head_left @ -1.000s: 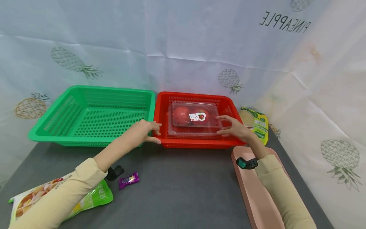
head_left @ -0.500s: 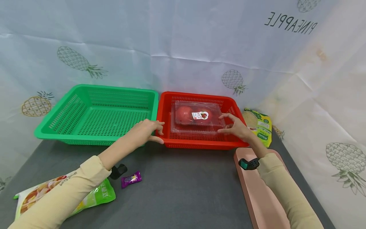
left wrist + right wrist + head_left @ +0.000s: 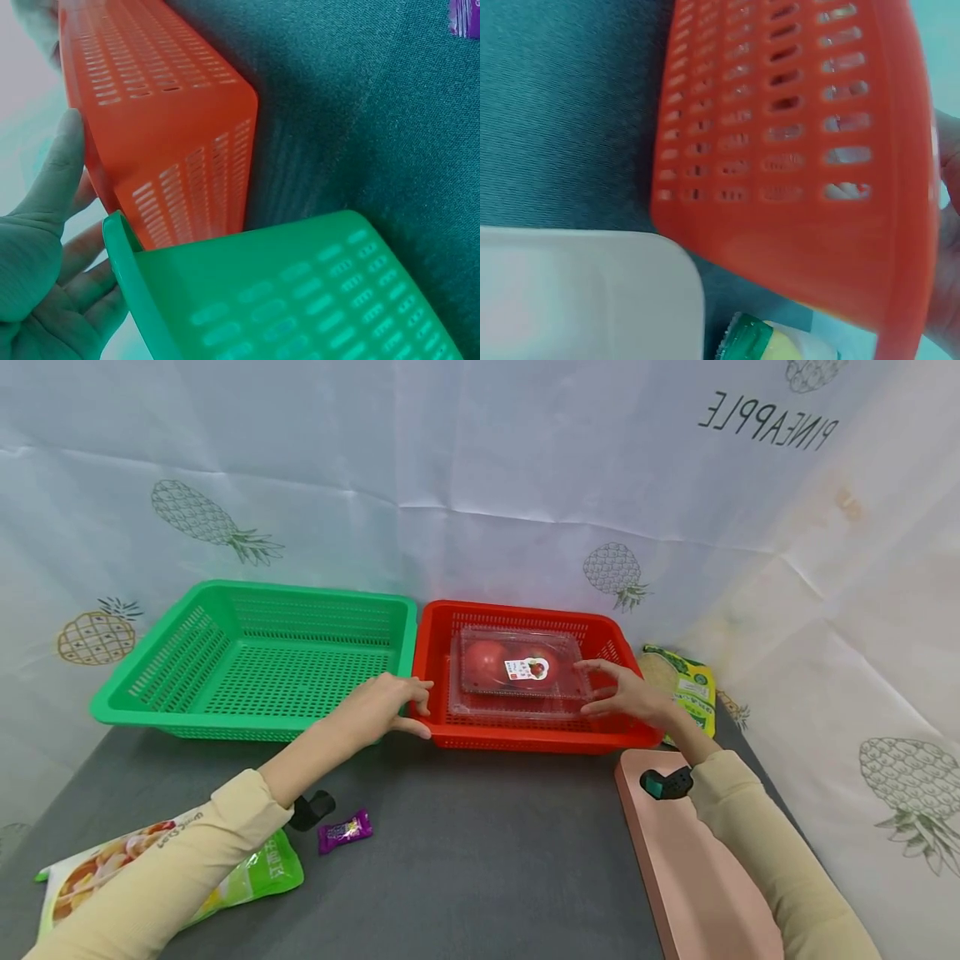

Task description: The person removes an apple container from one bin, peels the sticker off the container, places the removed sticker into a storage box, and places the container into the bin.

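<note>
A clear plastic box of tomatoes (image 3: 491,681) with a white label lies in the red basket (image 3: 525,742). My right hand (image 3: 630,697) is over the basket's right end, its thumb and fingers spread beside the box's right edge. Whether the fingertips still touch the box is hard to tell. In the right wrist view this hand is mostly hidden behind the red rim. My left hand (image 3: 382,702) holds the red basket's front-left corner, with thumb (image 3: 60,161) outside the rim and fingers behind it. Some of its fingers lie behind the rim of the green basket (image 3: 300,300).
The green basket stands left of the red one. A yellow packet (image 3: 693,693) lies right of the red basket, behind a pink tray (image 3: 697,852). A green-and-white food bag (image 3: 262,868) lies under my left forearm. Near it is a purple-wrapped sweet (image 3: 345,832).
My right hand has shifted right, and the tomato box's near edge has dropped slightly in the last half second. The left hand stays at the red basket's corner. The head view has turned slightly left.
</note>
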`<state>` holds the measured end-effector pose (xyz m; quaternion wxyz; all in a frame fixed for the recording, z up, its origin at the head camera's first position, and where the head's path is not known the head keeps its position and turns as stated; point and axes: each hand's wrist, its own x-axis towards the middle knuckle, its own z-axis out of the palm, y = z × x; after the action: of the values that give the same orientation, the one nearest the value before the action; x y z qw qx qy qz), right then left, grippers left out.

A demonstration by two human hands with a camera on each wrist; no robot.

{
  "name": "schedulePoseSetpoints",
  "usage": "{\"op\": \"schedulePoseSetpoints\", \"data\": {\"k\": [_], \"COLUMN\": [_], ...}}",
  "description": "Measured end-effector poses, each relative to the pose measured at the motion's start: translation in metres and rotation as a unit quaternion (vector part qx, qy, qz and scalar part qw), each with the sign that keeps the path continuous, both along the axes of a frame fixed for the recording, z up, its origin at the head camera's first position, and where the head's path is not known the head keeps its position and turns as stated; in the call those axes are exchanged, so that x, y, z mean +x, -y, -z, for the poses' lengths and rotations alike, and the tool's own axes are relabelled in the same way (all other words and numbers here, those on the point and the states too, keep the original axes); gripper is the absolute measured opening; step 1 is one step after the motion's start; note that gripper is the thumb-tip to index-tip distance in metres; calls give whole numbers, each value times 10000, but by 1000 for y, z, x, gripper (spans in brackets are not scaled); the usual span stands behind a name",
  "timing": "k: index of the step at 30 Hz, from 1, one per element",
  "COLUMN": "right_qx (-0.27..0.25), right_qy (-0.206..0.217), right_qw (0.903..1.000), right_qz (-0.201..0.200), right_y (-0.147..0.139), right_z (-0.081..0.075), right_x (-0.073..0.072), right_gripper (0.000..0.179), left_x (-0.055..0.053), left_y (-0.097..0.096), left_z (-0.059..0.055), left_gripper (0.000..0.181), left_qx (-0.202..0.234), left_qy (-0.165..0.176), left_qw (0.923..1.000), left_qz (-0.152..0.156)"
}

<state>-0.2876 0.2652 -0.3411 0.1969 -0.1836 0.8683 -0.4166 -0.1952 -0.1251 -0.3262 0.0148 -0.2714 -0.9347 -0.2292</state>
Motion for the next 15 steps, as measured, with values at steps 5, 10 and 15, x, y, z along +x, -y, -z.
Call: {"op": "schedulePoseSetpoints", "data": {"k": [5, 10, 15], "right_qx": [368, 222, -24], "right_qy": [-353, -477, -643], "right_qw": [9980, 9972, 9958], "right_qz": [-364, -525, -649], "right_y": [-3, -4, 2], "right_z": [-2, 1, 6], "right_x": [-8, -14, -15], "right_gripper": [78, 75, 71], "left_x": [0, -1, -1], "left_y": [-2, -2, 0], "left_z": [2, 3, 2], "left_gripper": [26, 26, 25], "left_qx": [19, 25, 21], "left_qy": [2, 3, -19], "left_qw": [10000, 10000, 10000], "left_qz": [41, 27, -22]}}
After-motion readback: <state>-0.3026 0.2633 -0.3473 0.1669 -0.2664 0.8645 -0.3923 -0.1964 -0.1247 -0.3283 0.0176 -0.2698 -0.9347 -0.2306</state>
